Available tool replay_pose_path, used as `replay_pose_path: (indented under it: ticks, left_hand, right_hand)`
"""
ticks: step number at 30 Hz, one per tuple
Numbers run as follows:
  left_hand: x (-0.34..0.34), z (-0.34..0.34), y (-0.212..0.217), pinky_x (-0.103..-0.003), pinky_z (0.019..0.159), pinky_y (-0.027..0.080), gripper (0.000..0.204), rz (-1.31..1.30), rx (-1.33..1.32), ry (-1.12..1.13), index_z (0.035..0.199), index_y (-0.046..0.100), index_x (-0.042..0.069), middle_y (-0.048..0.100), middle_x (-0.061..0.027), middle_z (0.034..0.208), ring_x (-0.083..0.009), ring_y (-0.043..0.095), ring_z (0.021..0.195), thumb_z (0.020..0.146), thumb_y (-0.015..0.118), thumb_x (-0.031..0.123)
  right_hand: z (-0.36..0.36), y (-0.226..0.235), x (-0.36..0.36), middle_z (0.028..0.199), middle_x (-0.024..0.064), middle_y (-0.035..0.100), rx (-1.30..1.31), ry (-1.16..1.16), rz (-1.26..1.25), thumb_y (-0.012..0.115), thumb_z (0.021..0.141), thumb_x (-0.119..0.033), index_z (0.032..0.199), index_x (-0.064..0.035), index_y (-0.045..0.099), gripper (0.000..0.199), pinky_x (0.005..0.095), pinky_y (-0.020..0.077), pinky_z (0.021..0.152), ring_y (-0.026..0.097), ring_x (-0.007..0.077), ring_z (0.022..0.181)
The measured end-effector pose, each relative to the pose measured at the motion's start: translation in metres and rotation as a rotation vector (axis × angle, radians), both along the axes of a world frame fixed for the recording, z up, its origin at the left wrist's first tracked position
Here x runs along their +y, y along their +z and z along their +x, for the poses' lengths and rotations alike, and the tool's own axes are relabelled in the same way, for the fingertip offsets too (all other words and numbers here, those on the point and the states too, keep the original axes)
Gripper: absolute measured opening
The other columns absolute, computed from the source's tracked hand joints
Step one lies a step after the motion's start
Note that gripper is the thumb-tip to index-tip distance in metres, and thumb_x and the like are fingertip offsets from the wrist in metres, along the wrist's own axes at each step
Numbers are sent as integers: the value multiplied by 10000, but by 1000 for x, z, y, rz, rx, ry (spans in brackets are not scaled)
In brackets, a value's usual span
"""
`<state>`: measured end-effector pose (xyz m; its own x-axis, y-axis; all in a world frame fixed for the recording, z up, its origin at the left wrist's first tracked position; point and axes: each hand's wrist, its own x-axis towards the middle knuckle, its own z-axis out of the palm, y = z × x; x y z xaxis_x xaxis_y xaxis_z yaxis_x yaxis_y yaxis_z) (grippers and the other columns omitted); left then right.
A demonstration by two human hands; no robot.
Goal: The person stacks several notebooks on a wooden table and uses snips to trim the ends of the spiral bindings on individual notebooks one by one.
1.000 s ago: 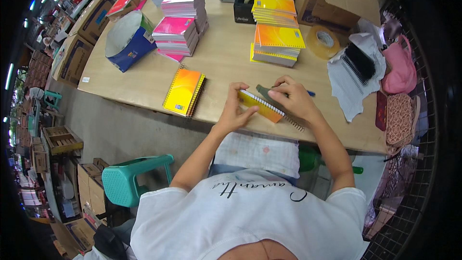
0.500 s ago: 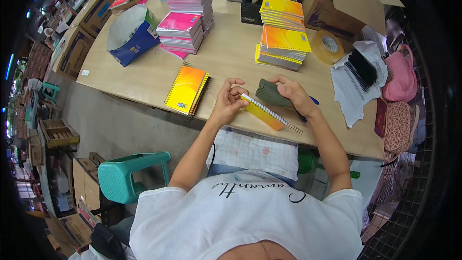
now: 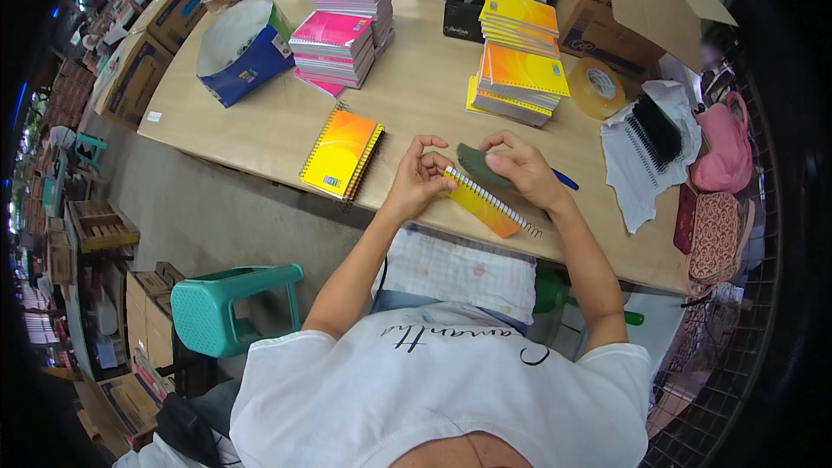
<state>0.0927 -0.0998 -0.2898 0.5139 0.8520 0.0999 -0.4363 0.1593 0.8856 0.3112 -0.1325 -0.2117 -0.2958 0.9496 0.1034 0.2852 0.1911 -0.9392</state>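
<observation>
My left hand [image 3: 419, 180] pinches the upper left end of a small yellow-orange notebook [image 3: 483, 211] at the table's front edge. White page edges show along its spine, where a wire spiral [image 3: 532, 230] runs through and sticks out past the lower right end. In my right hand [image 3: 525, 170] is a folded dark green cloth [image 3: 482, 165], its lower edge close to the spiral; whether it touches cannot be made out. A blue pen [image 3: 565, 179] shows beside my right hand, partly hidden. Left of my hands lies a small pile of spiral-bound yellow-orange notebooks [image 3: 343, 152].
Stacks of pink notebooks [image 3: 334, 37] and yellow notebooks [image 3: 523, 69] stand farther back. Beyond my right hand are a tape roll [image 3: 596, 87], black spirals on white paper [image 3: 631, 172] and a pink pouch [image 3: 724, 147]. A blue bag [image 3: 247, 65] sits left; a green stool [image 3: 217, 316] stands below.
My right hand has brought the green cloth slightly left, turning it more along the notebook's spine. Less of the spiral sticks out at the lower right end. My left hand keeps its pinch.
</observation>
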Motion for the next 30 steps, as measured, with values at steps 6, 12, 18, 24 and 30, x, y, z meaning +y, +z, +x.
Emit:
replay_pose_path:
  ticks: [6, 12, 18, 24, 30]
  left_hand:
    - [-7, -2, 12, -261, 779, 515, 651, -20, -32, 39, 1266, 373, 78, 639, -86, 954, -143, 627, 887, 747, 745, -50]
    - [-20, 1, 45, -261, 864, 486, 704, -16, -5, 160, 1386, 308, 72, 665, -120, 1004, -156, 634, 968, 806, 694, -28]
    - [-31, 3, 63, -231, 776, 503, 653, 36, 155, 196, 1371, 344, 40, 671, -90, 889, -121, 641, 859, 815, 677, -43]
    - [-36, 13, 73, -211, 720, 503, 656, 73, 257, 146, 1371, 347, 40, 663, -82, 866, -109, 637, 808, 809, 673, -57]
    - [-40, 16, 83, -215, 715, 503, 655, 63, 284, 122, 1372, 344, 39, 666, -86, 862, -116, 641, 800, 812, 670, -57]
  right_hand:
    - [19, -13, -7, 1251, 173, 493, -433, -278, 302, 644, 861, -371, 1185, -22, 616, 477, 394, 405, 987, 515, 343, 1136]
    - [39, -63, -76, 1261, 213, 472, -1152, -693, 287, 633, 874, -324, 1333, -59, 475, 553, 495, 358, 1003, 441, 417, 1180]
    - [60, -11, -73, 1085, 141, 546, -429, -701, 289, 647, 846, -268, 1194, -63, 567, 411, 490, 392, 888, 523, 313, 982]
    - [14, 79, -56, 999, 38, 550, -936, -219, 967, 725, 716, -295, 1031, -126, 658, 364, 517, 336, 1036, 536, 225, 1005]
    - [12, 81, -41, 936, 18, 550, -1020, -128, 1204, 723, 682, -293, 974, -150, 653, 332, 553, 284, 1084, 537, 181, 1008]
